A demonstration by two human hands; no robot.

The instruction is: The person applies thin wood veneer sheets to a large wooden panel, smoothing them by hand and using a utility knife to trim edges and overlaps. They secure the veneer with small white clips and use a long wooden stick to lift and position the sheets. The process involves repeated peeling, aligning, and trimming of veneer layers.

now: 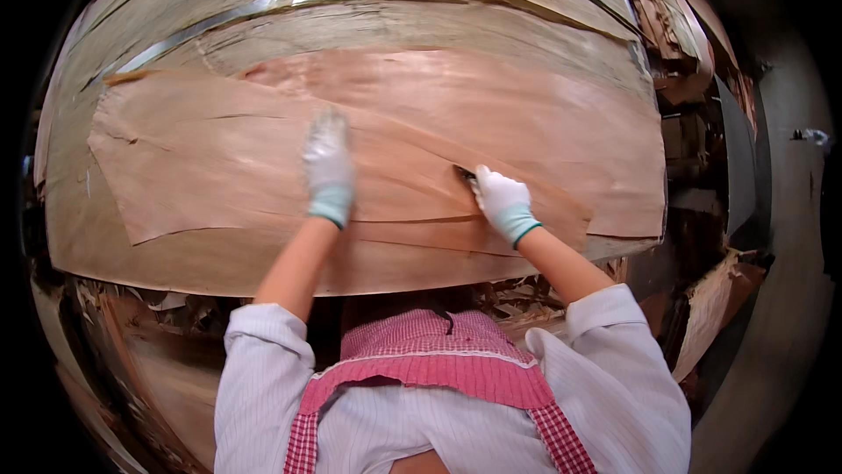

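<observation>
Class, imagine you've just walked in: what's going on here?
A person in white gloves is working on thin, reddish sheets on a pale work surface. The left hand, slightly blurred, is spread over the left sheet, which overlaps the right one. The right hand grips a small dark tool at the left sheet.

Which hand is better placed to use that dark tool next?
Likely the right hand: it grips the dark tool over the thin pinkish sheets. The left hand, blurred, appears laid flat on them with no tool visible.
</observation>
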